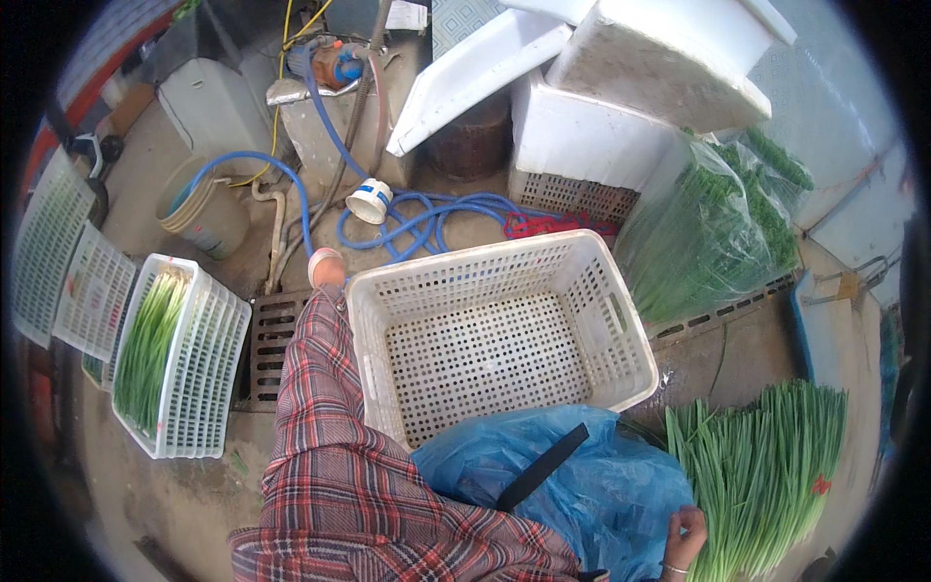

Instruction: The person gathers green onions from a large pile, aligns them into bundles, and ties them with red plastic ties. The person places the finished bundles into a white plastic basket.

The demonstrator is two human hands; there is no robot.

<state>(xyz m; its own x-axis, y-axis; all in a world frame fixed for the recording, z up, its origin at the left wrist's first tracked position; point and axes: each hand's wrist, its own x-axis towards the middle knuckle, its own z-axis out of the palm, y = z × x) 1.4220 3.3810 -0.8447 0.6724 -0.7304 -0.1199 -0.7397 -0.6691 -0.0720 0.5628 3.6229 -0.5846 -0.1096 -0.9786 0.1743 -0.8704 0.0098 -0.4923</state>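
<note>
My right hand (685,540), with a bracelet at the wrist, is at the lower right with its fingers curled. It lies between a crumpled blue plastic sheet (625,495) and a large pile of long, leafy greens like garlic chives (764,465); whether it grips anything is unclear. A red tie (821,485) shows on the pile. Across the blue plastic lies a dark flat strip (542,469). My left hand is out of view. Before me stands a white perforated plastic crate (487,356) with nothing inside it.
Greens with pale ends lie in a white basket (236,349) at the left, beside a floor drain grate (268,364). Blue hose (429,218) coils beyond the crate, near a bucket (211,218) and a pump (334,64). Foam boxes (589,134) and bagged greens (716,225) stand at the right.
</note>
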